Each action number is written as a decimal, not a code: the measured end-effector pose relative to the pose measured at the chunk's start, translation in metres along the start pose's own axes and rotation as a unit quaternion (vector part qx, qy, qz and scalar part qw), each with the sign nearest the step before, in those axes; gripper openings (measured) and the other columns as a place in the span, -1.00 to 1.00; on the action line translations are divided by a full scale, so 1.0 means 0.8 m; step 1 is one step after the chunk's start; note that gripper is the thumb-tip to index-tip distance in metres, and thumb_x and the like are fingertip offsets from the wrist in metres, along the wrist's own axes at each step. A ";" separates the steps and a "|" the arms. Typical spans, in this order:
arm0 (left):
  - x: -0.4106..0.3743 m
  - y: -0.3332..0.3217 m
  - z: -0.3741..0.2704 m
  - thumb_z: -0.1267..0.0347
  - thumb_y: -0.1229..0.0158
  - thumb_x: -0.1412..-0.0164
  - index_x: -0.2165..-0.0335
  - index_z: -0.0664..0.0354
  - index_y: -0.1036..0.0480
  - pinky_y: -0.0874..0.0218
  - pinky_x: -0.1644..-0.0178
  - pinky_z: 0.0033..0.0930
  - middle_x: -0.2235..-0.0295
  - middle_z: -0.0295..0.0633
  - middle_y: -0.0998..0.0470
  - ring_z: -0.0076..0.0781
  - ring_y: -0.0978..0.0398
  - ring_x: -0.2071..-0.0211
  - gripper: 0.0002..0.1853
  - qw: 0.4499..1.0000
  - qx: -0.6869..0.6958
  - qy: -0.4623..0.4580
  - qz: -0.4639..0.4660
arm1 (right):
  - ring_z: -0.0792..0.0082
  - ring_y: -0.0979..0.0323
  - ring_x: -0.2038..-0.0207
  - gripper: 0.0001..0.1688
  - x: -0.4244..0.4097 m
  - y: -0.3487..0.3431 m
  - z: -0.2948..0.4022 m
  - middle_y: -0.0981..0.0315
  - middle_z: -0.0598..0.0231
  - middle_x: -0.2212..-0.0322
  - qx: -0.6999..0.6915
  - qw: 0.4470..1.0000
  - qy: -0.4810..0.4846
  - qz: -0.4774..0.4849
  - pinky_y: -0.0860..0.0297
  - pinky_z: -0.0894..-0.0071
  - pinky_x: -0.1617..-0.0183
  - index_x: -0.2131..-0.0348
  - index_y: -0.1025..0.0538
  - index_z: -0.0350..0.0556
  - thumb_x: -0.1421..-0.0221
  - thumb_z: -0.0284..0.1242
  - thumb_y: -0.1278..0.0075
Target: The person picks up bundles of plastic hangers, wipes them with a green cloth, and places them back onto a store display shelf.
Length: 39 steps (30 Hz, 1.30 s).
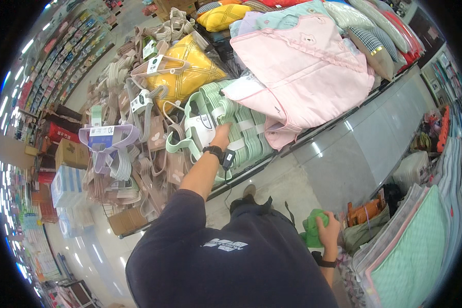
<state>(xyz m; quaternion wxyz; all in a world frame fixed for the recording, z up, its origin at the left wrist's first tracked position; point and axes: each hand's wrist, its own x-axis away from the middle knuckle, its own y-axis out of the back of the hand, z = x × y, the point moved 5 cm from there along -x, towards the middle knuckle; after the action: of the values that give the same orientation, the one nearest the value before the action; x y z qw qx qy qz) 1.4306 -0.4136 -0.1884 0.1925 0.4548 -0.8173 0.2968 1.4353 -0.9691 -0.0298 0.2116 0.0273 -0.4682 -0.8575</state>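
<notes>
My left hand [222, 135] lies on bundled pale green plastic hangers [250, 134] with white paper bands, near the edge of a display table. Its fingertips are partly hidden among the hangers, so a grip cannot be made out. A white label card [201, 129] is just left of that hand. Down at the right, away from the table, my right hand [328, 227] holds a crumpled green cloth [312, 231]. A pink fabric piece with a bear motif [300, 73] drapes over the table to the right of the green hangers. A yellow cushion in clear wrap [188, 69] lies behind them.
Beige and grey hangers [138, 115] pile up at the left, with a lilac hanger set [107, 142] on top. A cardboard box [127, 220] sits below. More wrapped cushions [369, 54] lie at the far right of the table. Hanging quilted textiles [412, 246] flank my right side.
</notes>
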 end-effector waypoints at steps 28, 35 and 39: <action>0.332 0.387 0.021 0.42 -0.08 -0.10 0.10 0.38 -0.26 -0.25 0.23 -0.42 0.30 -0.17 -0.44 -0.44 -0.43 0.30 -0.61 0.932 0.018 -0.184 -0.312 | 0.02 -0.45 0.20 -0.50 -0.081 -0.087 0.089 -0.47 -0.04 0.27 -0.052 0.969 0.237 0.046 -0.34 0.20 0.07 0.15 -0.42 -0.31 0.15 -0.51 -0.16; 0.237 0.413 -0.053 0.23 -0.10 -0.15 -0.08 0.42 -0.10 -0.12 -0.06 -0.25 0.04 0.02 -0.32 -0.21 -0.30 0.04 -0.35 0.978 0.034 -0.079 -0.189 | 0.08 -0.45 0.21 -0.54 -0.049 -0.115 0.124 -0.47 -0.01 0.30 -0.043 0.979 0.201 0.005 -0.33 0.23 0.08 0.19 -0.43 -0.30 0.14 -0.50 -0.17; 0.157 0.467 -0.044 0.28 -0.17 -0.09 0.10 0.42 -0.26 -0.15 -0.02 -0.24 0.16 -0.05 -0.36 -0.24 -0.32 0.11 -0.50 0.964 0.018 -0.043 -0.263 | 0.07 -0.45 0.22 -0.54 -0.006 -0.136 0.174 -0.47 -0.01 0.30 -0.041 0.984 0.172 0.000 -0.33 0.23 0.08 0.18 -0.43 -0.30 0.13 -0.49 -0.17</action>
<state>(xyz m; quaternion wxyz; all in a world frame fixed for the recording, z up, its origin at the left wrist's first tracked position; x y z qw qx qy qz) 1.0476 -0.3164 -0.2046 0.2198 0.6698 -0.6708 0.2305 1.3687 -0.8058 -0.0408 0.2896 0.1657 -0.3896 -0.8584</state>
